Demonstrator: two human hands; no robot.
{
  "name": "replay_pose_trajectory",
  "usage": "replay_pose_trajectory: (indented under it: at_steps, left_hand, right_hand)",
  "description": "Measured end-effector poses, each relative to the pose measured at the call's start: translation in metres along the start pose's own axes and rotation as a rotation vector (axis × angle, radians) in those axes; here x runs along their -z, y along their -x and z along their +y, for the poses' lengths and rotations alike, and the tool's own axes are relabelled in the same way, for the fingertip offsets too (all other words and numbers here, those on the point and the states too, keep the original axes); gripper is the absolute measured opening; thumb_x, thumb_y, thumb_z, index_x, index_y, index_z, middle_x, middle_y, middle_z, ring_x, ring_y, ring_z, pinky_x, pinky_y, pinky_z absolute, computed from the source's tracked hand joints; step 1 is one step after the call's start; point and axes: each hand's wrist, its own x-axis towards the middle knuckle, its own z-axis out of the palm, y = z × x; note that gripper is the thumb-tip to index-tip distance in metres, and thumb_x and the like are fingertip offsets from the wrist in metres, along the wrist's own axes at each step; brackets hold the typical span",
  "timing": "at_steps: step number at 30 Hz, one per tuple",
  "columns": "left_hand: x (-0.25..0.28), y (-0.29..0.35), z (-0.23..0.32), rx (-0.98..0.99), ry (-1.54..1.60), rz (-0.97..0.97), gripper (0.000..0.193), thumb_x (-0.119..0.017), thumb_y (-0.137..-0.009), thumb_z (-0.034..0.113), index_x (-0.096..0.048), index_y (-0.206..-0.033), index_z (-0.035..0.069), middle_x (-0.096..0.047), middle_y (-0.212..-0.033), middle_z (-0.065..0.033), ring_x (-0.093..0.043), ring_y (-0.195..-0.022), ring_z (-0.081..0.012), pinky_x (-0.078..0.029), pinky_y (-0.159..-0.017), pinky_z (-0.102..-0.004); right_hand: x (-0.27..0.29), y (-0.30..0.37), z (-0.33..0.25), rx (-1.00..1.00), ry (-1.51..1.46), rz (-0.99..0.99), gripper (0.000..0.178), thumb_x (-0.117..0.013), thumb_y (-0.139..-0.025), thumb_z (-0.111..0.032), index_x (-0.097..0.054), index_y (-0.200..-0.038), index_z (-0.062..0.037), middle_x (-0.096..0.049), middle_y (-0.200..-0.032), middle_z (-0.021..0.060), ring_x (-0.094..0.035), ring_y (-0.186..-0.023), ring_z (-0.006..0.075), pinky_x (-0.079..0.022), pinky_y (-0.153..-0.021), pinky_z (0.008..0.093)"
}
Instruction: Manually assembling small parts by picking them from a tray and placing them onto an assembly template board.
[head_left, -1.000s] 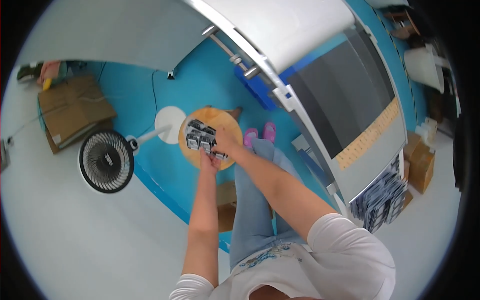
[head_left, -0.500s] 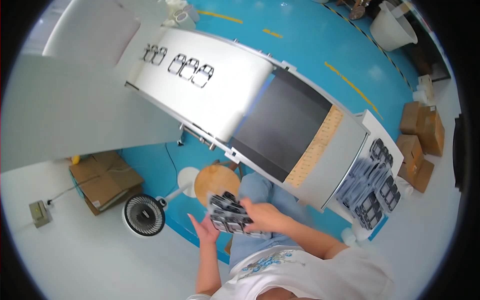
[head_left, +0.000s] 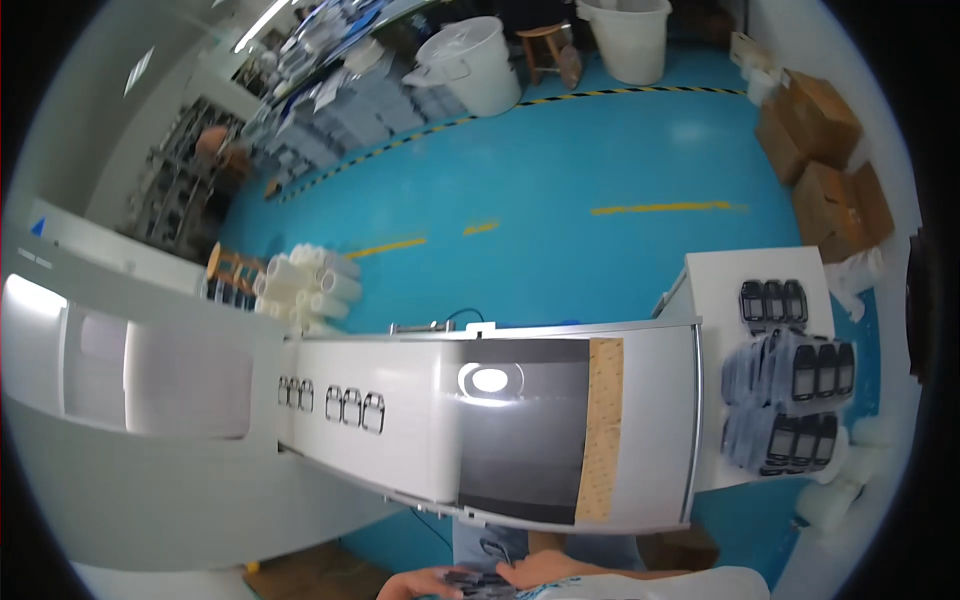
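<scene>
Holds flat, black-framed greyish pieces (head_left: 480, 583) in a narrow grip between left hand (head_left: 415, 583) and right hand (head_left: 545, 571) at the view's lower edge, long axis seemingly sideways, on the near side of the white-belted, metal-railed conveyor (head_left: 410, 465), with the right hand closer to it.

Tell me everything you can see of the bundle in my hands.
The bundle shows thin, layered dark and pale pieces, apparently plastic, with a rounded dark frame jutting up. It sits at the picture's bottom edge, between the left hand and the right hand, both touching it. Its lower part is cut off, hiding its full shape.
</scene>
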Motion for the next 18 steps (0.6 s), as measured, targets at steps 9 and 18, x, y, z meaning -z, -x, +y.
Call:
replay_pose_trajectory:
  at_steps: [9, 18]
  left_hand:
    - [0.113, -0.116, 0.005, -0.439, -0.585, -0.027, 0.067, -0.086, -0.075, 0.028, -0.059, -0.130, 0.001, -0.063, -0.121, -0.0058, -0.056, -0.112, -0.0169, -0.046, -0.097, -0.0338]
    - [0.206, -0.267, -0.056, -0.544, -0.398, -0.218, 0.044, -0.083, -0.079, 0.032, -0.072, -0.110, 0.002, -0.070, -0.101, -0.0050, -0.062, -0.099, -0.0136, -0.053, -0.085, -0.0331]
  right_hand:
    - [-0.054, -0.131, 0.082, -0.401, -0.550, 0.528, 0.070, -0.035, -0.097, -0.064, -0.073, -0.108, -0.0052, -0.067, -0.117, 0.0203, -0.063, -0.110, 0.0375, -0.046, -0.096, 0.0486]
    - [-0.081, -0.111, 0.041, -0.121, 0.192, 0.825, 0.082, -0.082, -0.070, -0.018, -0.036, -0.136, -0.0046, -0.061, -0.109, 0.0208, -0.066, -0.091, 0.0400, -0.054, -0.074, 0.0462]
